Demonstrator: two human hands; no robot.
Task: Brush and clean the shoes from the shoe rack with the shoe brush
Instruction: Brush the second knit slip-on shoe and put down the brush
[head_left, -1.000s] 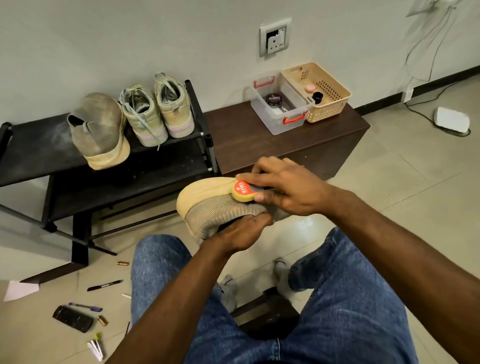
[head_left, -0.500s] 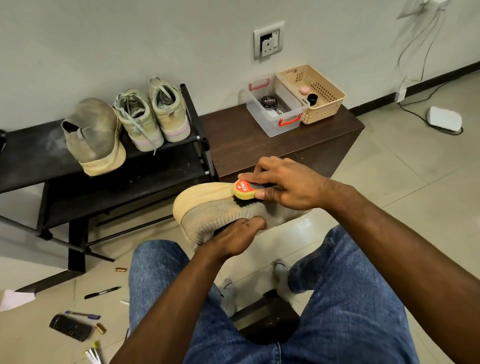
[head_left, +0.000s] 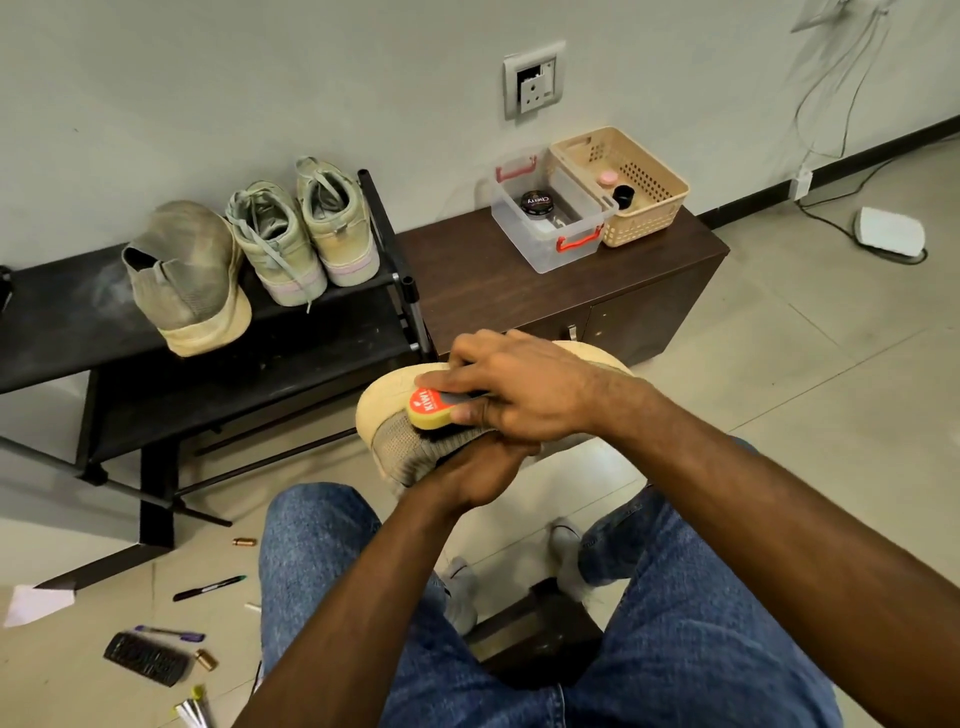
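A grey knit shoe (head_left: 397, 447) with a tan sole is held over my knees, sole turned away from me. My left hand (head_left: 480, 475) grips it from below, fingers curled into its opening. My right hand (head_left: 511, 392) grips the shoe brush (head_left: 428, 413), yellow-backed with a red label, and its dark bristles press on the shoe's side by the sole. The matching grey shoe (head_left: 189, 283) and a pair of pale laced sneakers (head_left: 306, 236) stand on the black shoe rack (head_left: 67, 312).
A brown cabinet (head_left: 483, 283) right of the rack carries a clear box (head_left: 550, 218) with a polish tin and a beige basket (head_left: 631, 187). Pens, a remote (head_left: 145, 660) and small items lie on the floor at lower left. A white device (head_left: 891, 234) with cables lies at far right.
The brush has slid a little along the shoe toward its toe, and the shoe has tilted so its sole faces further up. My head has moved, shifting the whole view.
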